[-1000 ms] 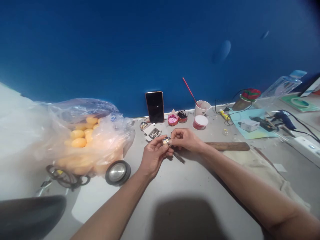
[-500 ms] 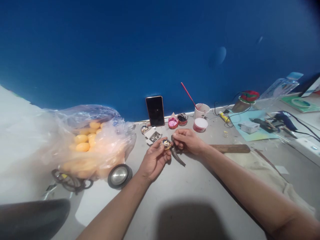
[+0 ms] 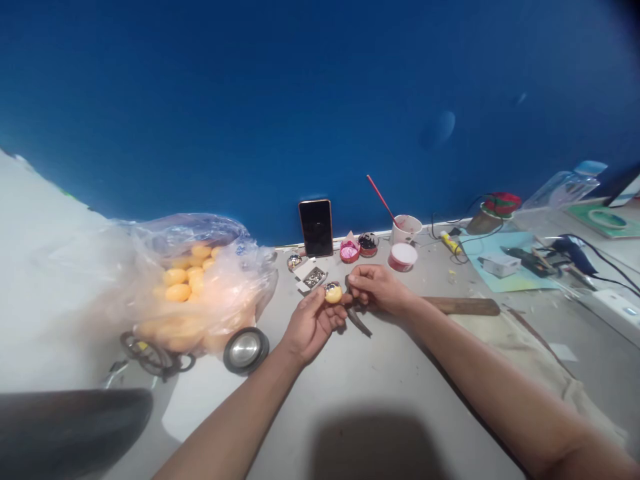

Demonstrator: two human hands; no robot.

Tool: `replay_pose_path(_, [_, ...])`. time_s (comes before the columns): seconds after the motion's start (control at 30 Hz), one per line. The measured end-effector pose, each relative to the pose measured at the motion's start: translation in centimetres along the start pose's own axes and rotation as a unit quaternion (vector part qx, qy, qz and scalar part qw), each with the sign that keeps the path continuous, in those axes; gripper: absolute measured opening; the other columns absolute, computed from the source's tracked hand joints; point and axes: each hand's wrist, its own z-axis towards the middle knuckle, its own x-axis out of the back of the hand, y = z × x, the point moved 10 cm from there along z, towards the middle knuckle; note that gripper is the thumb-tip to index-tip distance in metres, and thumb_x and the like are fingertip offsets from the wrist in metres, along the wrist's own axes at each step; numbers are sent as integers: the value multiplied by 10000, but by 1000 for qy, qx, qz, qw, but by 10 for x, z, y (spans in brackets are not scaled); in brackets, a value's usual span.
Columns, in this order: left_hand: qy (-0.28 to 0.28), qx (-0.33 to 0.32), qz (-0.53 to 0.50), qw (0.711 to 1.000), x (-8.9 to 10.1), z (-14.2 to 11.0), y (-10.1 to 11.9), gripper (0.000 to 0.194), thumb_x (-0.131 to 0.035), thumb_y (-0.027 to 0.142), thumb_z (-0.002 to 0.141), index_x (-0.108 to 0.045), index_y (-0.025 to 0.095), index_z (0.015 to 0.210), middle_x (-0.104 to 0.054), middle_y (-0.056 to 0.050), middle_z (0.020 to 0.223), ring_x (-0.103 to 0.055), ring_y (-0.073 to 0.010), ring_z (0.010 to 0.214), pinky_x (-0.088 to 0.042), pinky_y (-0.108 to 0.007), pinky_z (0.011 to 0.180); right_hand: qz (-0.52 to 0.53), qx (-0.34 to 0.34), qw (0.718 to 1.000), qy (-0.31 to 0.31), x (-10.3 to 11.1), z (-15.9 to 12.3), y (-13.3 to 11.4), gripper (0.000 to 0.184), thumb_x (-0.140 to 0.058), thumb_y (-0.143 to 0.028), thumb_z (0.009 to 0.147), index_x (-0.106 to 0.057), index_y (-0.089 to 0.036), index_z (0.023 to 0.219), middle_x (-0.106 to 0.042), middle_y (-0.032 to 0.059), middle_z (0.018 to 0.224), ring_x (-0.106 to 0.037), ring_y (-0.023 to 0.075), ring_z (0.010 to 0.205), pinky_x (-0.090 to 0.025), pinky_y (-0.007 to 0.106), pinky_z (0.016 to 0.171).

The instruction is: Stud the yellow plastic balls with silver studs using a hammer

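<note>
Fingers of the left hand (image 3: 313, 327) are clamped on a small ball (image 3: 333, 293), which shows yellow below and shiny, dark-and-silver patches above. It sits at the fingertips, just left of the right hand (image 3: 375, 287) and over the table (image 3: 380, 373). The right hand's fingers are bent inward, thumb close to the forefinger and apart from the ball; whether they pinch something small I cannot tell. Behind that hand lies a hammer (image 3: 465, 306), its dark, curved head poking out near the fingertips and its wooden handle reaching to the right, beside a pale cloth (image 3: 510, 340). Just beyond the ball is a white box (image 3: 315, 277) of small shiny pieces, and near it a second, patterned ball (image 3: 295, 263). A phone (image 3: 317, 228) leans against the blue wall (image 3: 250, 100). To its right stand a pink tub (image 3: 349, 250), a dark tub (image 3: 369, 244), a white-topped tub (image 3: 403, 257) and a cup (image 3: 407, 232) with a red stick (image 3: 381, 198) in it. On the left, a clear bag (image 3: 210, 227) holds yellow balls (image 3: 179, 292).
</note>
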Motion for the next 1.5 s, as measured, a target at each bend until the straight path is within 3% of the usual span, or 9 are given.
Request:
replay_pose_path(0.2, [14, -25, -5, 1000, 1, 0, 4, 413, -913, 414, 778, -662, 128, 939, -737, -53, 849, -679, -129, 669, -560, -234, 615, -133, 85, 987, -36, -17, -5, -11, 401, -891, -380, 744, -693, -187, 1034, -664, -10, 764, -575, 134, 642, -426, 251, 563])
replay_pose_path(0.3, [22, -33, -6, 999, 3, -1, 7, 412, -937, 326, 751, -667, 136, 997, -753, -68, 956, -705, -145, 778, -584, -257, 718, -229, 134, 964, 5, -21, -8, -17, 438, -877, -265, 716, -697, -210, 1111, -660, -14, 836, -563, 141, 685, -432, 260, 596])
replay_pose_path(0.43, [31, -22, -7, 999, 8, -1, 6, 443, -950, 239, 718, -674, 154, 1055, -758, -63, 1010, -709, -138, 808, -576, -241, 718, -317, 197, 925, 74, -22, -15, -31, 280, -790, -224, 797, -724, -224, 1069, -667, 15, 933, -578, 164, 783, -449, 289, 698])
replay_pose_path(0.67, [38, -36, -7, 999, 13, 0, 6, 469, -962, 202, 699, -659, 160, 1055, -759, -48, 959, -734, -151, 849, -612, -272, 794, -316, 213, 921, 79, -22, -17, -32, 186, -765, -253, 863, -793, -234, 1046, -670, 39, 937, -587, 166, 750, -454, 297, 675])
replay_pose_path(0.87, [31, -38, 0, 999, 12, 0, 8, 433, -957, 209, 715, -653, 154, 1018, -759, -33, 906, -745, -147, 810, -627, -282, 799, -289, 282, 908, 116, -22, -25, -38, 177, -713, -290, 925, -834, -265, 1053, -711, 62, 918, -654, 221, 882, -500, 356, 790])
replay_pose_path(0.93, [17, -27, 14, 999, 8, -2, 6, 413, -939, 234, 746, -647, 152, 1027, -763, -50, 902, -759, -167, 813, -621, -285, 789, -272, 263, 918, 121, -17, -22, -36, 135, -704, -303, 920, -829, -251, 919, -704, 51, 854, -647, 214, 828, -497, 353, 771])
replay_pose_path(1.1, [-43, 44, 30, 998, -9, -8, -9, 389, -885, 249, 791, -639, 156, 1078, -744, -83, 899, -768, -232, 846, -588, -292, 702, -231, 171, 948, 137, -1, -13, -28, 308, -700, -387, 889, -647, -213, 640, -630, 18, 666, -557, 186, 662, -440, 333, 640])
replay_pose_path(1.3, [-56, 54, 9, 997, -14, -10, -9, 342, -829, 236, 810, -642, 168, 1088, -722, -84, 982, -573, -87, 593, -379, -200, 507, -210, 134, 962, 116, -3, -10, -24, 323, -694, -413, 875, -636, -209, 631, -614, 21, 636, -531, 180, 642, -424, 328, 621])
replay_pose_path(1.5, [-84, 73, 44, 993, -17, -12, -16, 285, -791, 364, 869, -619, 183, 1006, -618, -1, 806, -448, -52, 489, -275, -182, 460, -189, 98, 973, 91, -2, -6, -17, 339, -705, -437, 862, -627, -194, 638, -580, 4, 615, -478, 155, 611, -383, 311, 595])
